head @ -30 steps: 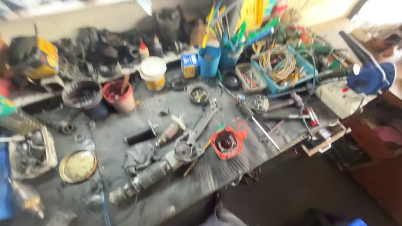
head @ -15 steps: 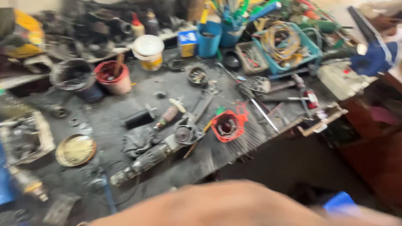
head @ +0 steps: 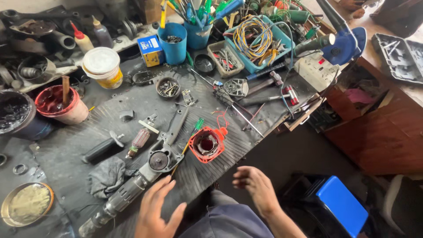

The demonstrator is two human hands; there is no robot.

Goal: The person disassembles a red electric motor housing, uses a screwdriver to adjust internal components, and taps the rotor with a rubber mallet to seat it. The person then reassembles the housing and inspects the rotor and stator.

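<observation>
While the drill (head: 132, 189) lies stripped, red housing (head: 207, 144) at 2 o'clock, we see left hand (head: 157, 211) and right hand (head: 255, 187) empty, fingers apart, reassembly undone.

Left hand (head: 156, 211) by grey drill body (head: 132, 189), right hand (head: 257, 187) near red motor housing (head: 206, 144)

Your left hand (head: 155, 210) and right hand (head: 255, 187) now come into view, fingers spread, hovering above the near edge of the surface (head: 132, 101); a second ago neither showed.
</observation>
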